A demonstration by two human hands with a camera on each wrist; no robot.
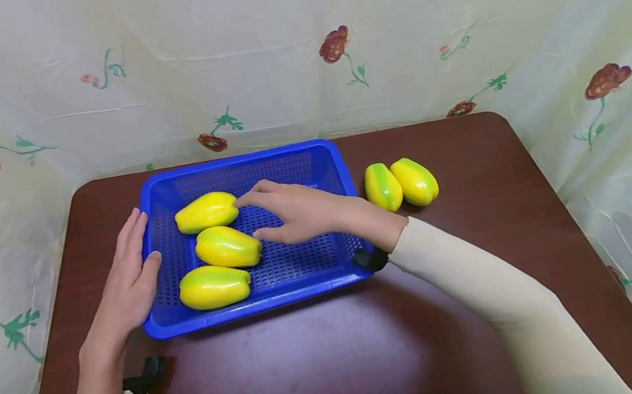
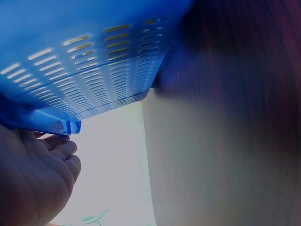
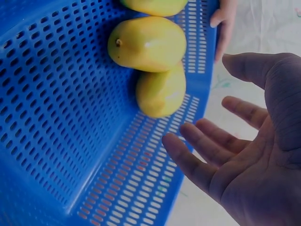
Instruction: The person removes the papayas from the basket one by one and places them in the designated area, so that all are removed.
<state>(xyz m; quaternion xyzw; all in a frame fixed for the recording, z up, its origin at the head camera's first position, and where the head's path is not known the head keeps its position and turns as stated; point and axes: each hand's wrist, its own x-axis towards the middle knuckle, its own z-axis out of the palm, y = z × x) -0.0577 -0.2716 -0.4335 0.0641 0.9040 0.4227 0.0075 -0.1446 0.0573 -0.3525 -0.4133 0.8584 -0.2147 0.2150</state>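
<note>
Three yellow-green papayas lie in a row from back to front in the left half of a blue plastic basket [image 1: 329,281]: a back papaya [image 1: 203,212], a middle papaya [image 1: 227,247] and a front papaya [image 1: 215,287]. My left hand [image 1: 131,279] rests against the basket's left rim, fingers extended along it. Over the basket's middle reaches my right hand [image 1: 302,209], its fingers spread and holding nothing. Its fingertips are close to the right ends of the back and middle papayas; the right wrist view shows the palm [image 3: 258,188] bare.
Two more papayas, one [image 1: 383,188] beside the other [image 1: 415,182], lie on the brown table [image 1: 318,374] right of the basket. A flowered curtain [image 1: 269,47] hangs behind the table and at its sides. Dark wrist straps [image 1: 145,377] sit on both arms.
</note>
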